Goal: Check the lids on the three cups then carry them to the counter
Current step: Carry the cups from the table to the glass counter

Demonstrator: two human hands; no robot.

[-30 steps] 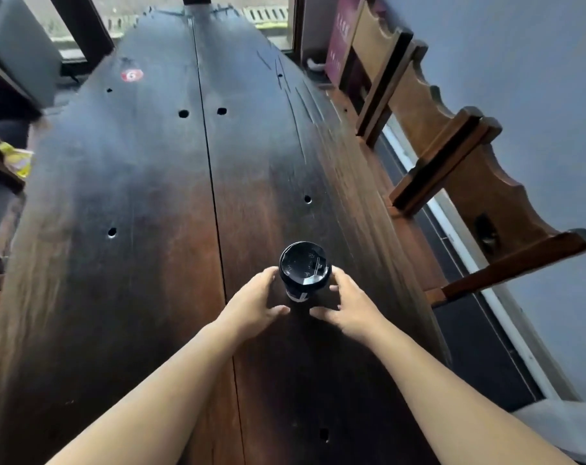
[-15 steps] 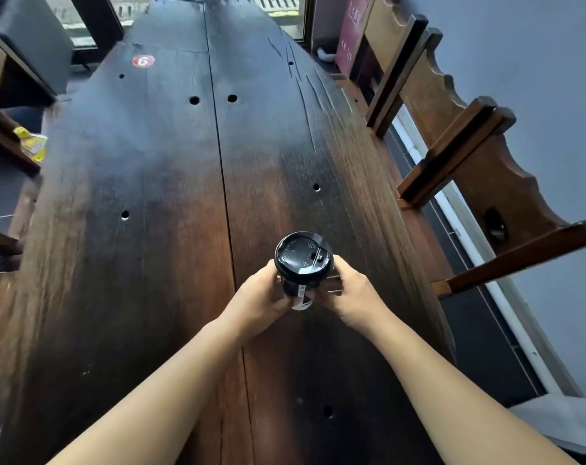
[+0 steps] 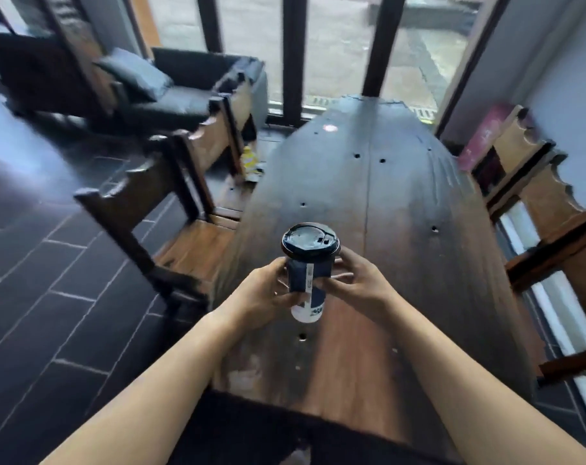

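Over the near end of the table: one cup (image 3: 306,280) is held up in both hands, clear of the wood, tilted slightly with its base toward the person.
Cup: dark blue sleeve, a white label strip down its front, white lower part with blue print too blurred to read.
Lid (image 3: 311,239): black, domed, seated on the cup's rim; a small sip opening shows toward 2 o'clock on its top.
Left hand (image 3: 264,293): at 9 o'clock of the cup, fingers curled around the sleeve, thumb lying across the front low down; it grips the cup.
Right hand (image 3: 358,283): at 3 o'clock of the cup, fingers wrapped behind and thumb pressed on the front of the sleeve; it grips the cup too.
Table (image 3: 402,236): long, dark, worn wood with a seam down the middle and small round holes; a small round sticker (image 3: 330,128) sits near its far end at 12 o'clock.
Chairs: a wooden chair (image 3: 171,229) stands at 9 o'clock beside the table; carved wooden chair backs (image 3: 546,209) line the 3 o'clock side.
Beyond, at 11 o'clock: a dark armchair (image 3: 184,92) with a grey cushion (image 3: 134,73), blurred.
Far end, at 12 o'clock: tall window panes (image 3: 332,48) with dark frames.
Floor (image 3: 50,263): dark tiles with pale joints.
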